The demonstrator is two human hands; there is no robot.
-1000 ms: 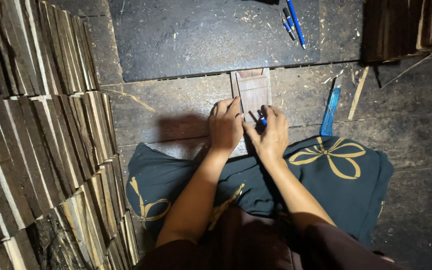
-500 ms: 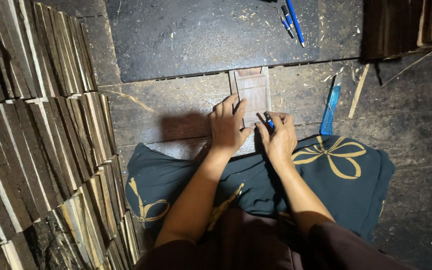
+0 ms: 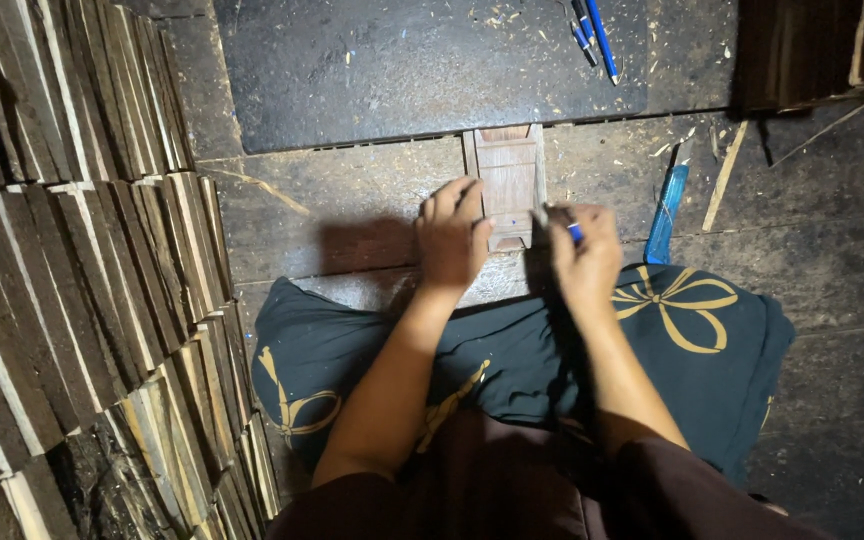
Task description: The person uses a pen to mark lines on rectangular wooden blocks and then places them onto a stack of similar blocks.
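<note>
A small wooden piece (image 3: 508, 175) lies flat on the dark floor boards ahead of my knees. My left hand (image 3: 450, 238) presses on its left edge and the board under it, fingers spread. My right hand (image 3: 584, 258) sits at the piece's right edge and grips a thin tool with a blue end (image 3: 573, 232), its tip against the wood. A dark cushion with gold bow prints (image 3: 672, 330) covers my lap.
Rows of thin wooden slats (image 3: 72, 280) stand stacked along the left. A dark mat (image 3: 402, 70) lies ahead with blue pens (image 3: 597, 35) on it. A blue-handled tool (image 3: 666, 212) and a wood sliver (image 3: 724, 176) lie to the right.
My right hand has moved rightward from the middle of the wooden piece to its right edge, still holding the tool. My left hand stays pressed on the left side.
</note>
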